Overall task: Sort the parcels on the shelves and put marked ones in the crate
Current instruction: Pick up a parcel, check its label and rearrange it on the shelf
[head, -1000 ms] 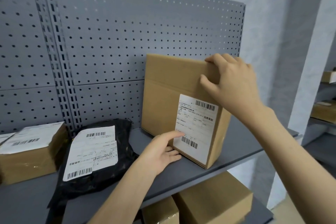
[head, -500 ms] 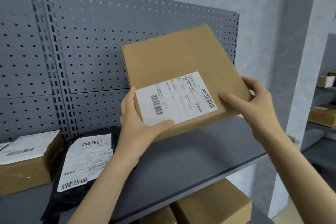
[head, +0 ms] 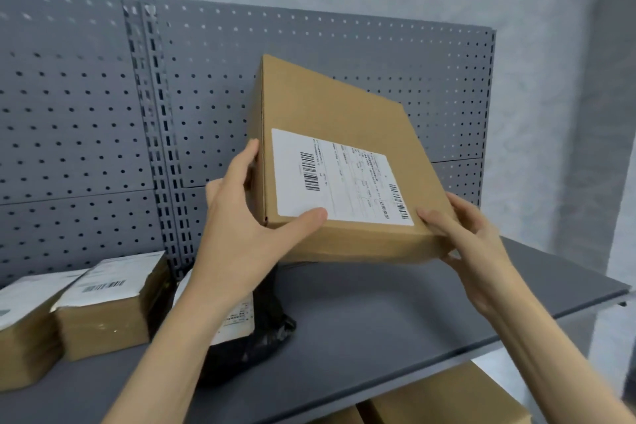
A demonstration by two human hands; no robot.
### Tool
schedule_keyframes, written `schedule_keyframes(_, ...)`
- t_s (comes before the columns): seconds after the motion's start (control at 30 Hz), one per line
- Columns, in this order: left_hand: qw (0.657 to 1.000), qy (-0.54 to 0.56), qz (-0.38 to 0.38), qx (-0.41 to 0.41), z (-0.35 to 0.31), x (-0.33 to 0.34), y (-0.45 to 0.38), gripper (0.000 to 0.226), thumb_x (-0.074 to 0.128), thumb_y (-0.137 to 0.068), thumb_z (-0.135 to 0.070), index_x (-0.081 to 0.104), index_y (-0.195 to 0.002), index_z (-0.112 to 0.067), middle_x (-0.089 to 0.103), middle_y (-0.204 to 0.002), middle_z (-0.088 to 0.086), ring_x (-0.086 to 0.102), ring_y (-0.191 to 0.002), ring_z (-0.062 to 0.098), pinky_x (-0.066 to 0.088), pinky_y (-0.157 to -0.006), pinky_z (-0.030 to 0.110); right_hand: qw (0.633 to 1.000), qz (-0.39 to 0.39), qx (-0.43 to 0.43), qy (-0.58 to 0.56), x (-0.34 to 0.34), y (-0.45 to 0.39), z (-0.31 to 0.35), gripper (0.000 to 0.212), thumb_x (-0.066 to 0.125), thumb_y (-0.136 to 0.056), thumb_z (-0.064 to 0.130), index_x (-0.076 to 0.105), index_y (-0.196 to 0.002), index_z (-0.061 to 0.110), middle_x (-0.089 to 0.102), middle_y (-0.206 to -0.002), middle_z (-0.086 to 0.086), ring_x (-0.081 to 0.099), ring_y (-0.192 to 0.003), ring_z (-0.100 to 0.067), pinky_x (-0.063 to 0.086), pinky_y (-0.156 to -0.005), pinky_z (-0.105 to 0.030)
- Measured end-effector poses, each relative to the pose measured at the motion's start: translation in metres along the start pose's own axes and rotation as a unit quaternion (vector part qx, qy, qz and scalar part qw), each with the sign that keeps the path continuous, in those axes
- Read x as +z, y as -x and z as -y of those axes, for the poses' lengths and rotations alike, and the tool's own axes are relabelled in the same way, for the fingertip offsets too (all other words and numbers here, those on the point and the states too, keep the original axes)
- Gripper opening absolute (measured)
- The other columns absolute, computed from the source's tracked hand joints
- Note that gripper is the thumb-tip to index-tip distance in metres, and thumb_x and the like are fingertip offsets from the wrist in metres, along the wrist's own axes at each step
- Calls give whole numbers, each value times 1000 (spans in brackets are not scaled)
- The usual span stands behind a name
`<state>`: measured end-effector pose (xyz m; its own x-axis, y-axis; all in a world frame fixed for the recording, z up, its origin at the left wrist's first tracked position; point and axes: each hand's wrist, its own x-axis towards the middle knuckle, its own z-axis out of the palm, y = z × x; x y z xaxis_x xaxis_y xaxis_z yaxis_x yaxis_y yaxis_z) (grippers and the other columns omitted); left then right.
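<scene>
I hold a flat brown cardboard parcel [head: 339,120] in the air above the grey shelf [head: 378,313], tilted with its labelled face toward me. A white shipping label [head: 344,179] with barcodes covers its lower half. My left hand [head: 241,234] grips the parcel's lower left corner, thumb on the label's edge. At the lower right corner my right hand [head: 471,241] clasps the box. No mark other than the label shows on this face. No crate is in view.
A black poly bag parcel [head: 254,330] with a white label lies on the shelf behind my left arm. Two brown boxes [head: 106,306] with labels sit at the left. A perforated grey back panel [head: 86,113] rises behind. More brown boxes [head: 447,399] lie on the shelf below.
The parcel stood upright on the shelf a second ago. Both hands lifted it off and turned it, so the label now faces me with its long side across.
</scene>
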<state>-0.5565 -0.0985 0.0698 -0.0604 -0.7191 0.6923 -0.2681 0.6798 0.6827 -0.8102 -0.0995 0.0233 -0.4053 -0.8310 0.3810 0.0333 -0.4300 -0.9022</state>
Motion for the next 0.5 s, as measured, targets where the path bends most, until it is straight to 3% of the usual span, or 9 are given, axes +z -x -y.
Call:
schedule_keyframes(0.1,999,-32,18,-1,8,-6,0,110,81,-47,-49,27,-143,-44,43,-139,-14,40,-130,5,36,-108,42,1000,-1,-29,2,4,2,-6,88,87,-52,36,49,-131,32,57,-125,12,59,-108,-10,49,-89,-32)
schedule_keyframes(0.23,998,-68,6,11,23,-7,2,105,82,-65,-8,21,-143,-43,33,-142,-24,36,-130,-4,34,-110,37,989,-24,-114,88,12,5,-7,89,82,-68,10,34,-137,38,42,-126,15,48,-109,-1,40,-96,-28)
schedule_keyframes(0.37,996,-85,-33,19,32,-4,4,98,76,-71,3,24,-144,-37,31,-123,-28,39,-111,-23,36,-96,5,964,-39,-201,167,20,2,-13,93,83,-64,4,27,-131,38,30,-120,10,39,-108,11,33,-95,-17)
schedule_keyframes(0.43,996,-72,-49,-1,34,-2,5,83,76,-71,2,33,-134,-32,30,-116,-33,42,-104,-25,35,-93,2,956,-55,-234,166,22,-4,-16,88,85,-60,5,31,-123,32,34,-118,5,44,-111,-4,41,-98,-29)
schedule_keyframes(0.5,996,-58,-46,-52,32,0,10,69,73,-75,1,38,-128,-26,45,-124,-19,52,-102,-17,38,-88,7,950,-55,-268,149,23,-8,-17,75,88,-56,19,43,-116,21,45,-118,-4,50,-112,-22,46,-96,-45)
